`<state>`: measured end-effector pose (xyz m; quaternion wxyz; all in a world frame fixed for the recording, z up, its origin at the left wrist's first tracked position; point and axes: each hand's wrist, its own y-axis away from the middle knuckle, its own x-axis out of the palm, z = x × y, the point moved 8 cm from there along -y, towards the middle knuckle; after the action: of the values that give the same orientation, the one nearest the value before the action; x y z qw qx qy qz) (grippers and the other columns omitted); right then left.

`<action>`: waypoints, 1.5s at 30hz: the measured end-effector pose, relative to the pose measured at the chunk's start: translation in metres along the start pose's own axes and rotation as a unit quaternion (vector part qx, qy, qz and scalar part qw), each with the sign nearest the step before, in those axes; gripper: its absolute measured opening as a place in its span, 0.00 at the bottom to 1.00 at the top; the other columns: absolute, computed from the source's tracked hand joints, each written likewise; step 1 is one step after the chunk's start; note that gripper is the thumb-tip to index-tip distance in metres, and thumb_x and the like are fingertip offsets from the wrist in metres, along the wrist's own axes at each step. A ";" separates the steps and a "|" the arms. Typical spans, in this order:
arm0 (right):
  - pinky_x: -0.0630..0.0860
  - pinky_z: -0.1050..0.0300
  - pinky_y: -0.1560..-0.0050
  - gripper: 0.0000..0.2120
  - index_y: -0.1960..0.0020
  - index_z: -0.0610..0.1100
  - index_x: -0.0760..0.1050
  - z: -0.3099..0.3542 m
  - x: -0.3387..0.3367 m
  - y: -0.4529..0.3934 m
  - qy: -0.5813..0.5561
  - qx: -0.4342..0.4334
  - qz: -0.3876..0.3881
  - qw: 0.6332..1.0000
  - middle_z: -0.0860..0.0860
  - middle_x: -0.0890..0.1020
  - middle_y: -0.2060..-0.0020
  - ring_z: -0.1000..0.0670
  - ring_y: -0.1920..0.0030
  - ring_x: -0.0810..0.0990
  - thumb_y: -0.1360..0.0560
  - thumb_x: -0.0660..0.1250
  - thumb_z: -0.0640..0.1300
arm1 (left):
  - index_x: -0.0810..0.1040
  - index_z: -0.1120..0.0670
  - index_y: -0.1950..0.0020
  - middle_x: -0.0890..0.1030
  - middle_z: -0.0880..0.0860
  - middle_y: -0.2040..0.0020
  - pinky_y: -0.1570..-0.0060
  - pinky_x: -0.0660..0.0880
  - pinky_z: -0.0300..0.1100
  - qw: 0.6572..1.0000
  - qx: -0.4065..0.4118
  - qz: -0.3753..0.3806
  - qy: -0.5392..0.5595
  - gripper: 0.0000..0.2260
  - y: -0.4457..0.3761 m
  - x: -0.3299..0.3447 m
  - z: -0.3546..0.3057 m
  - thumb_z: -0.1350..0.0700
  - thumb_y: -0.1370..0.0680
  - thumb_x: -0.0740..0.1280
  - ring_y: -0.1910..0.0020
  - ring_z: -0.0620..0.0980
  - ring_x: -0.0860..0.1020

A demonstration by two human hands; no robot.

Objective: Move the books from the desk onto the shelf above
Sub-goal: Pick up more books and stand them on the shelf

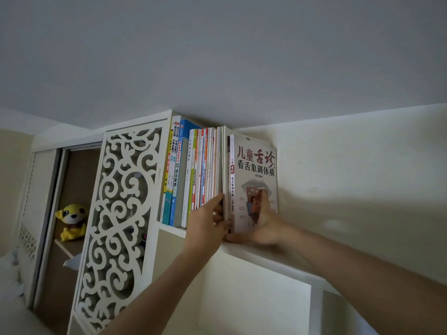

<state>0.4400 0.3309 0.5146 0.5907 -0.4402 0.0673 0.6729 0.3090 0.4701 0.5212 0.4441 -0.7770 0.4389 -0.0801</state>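
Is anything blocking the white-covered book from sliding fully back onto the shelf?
Nothing visible does. The white-covered book stands at the row's right end on the white shelf, bare wall beyond it, right hand pressing its cover.

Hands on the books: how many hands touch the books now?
2. The left hand holds the lower edges of the standing books; the right hand presses on the cover of the white book at the row's right end.

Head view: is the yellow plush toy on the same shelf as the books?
No: the yellow plush toy sits in the wardrobe opening at far left, beyond the fretwork panel, apart from the books.
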 end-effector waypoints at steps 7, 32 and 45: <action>0.78 0.50 0.40 0.46 0.33 0.61 0.61 0.038 -0.035 0.030 -0.081 -0.081 -0.018 0.993 0.56 0.80 0.42 0.55 0.45 0.81 0.45 0.80 0.63 | 0.78 0.53 0.36 0.83 0.52 0.48 0.46 0.80 0.51 0.998 -0.053 0.021 0.040 0.17 -0.011 -0.008 0.009 0.65 0.23 0.67 0.49 0.51 0.82; 0.66 0.61 0.43 0.45 0.23 0.62 0.44 0.081 -0.056 0.050 0.007 -0.137 -0.088 0.987 0.50 0.68 0.30 0.54 0.43 0.71 0.30 0.69 0.63 | 0.79 0.51 0.36 0.78 0.50 0.37 0.38 0.76 0.46 0.995 0.036 -0.094 -0.018 0.17 -0.002 0.002 -0.010 0.65 0.22 0.65 0.41 0.51 0.77; 0.66 0.60 0.43 0.44 0.25 0.67 0.43 0.072 -0.059 0.049 0.003 -0.120 -0.103 0.987 0.51 0.65 0.27 0.50 0.33 0.69 0.31 0.68 0.64 | 0.72 0.55 0.34 0.82 0.55 0.46 0.55 0.75 0.41 0.988 -0.011 -0.047 -0.147 0.15 -0.009 0.021 -0.009 0.60 0.21 0.63 0.48 0.55 0.81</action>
<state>0.3557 0.3175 0.5766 0.5995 -0.5148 -0.0581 0.6100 0.3224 0.4501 0.5278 0.4907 -0.8051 0.3326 0.0196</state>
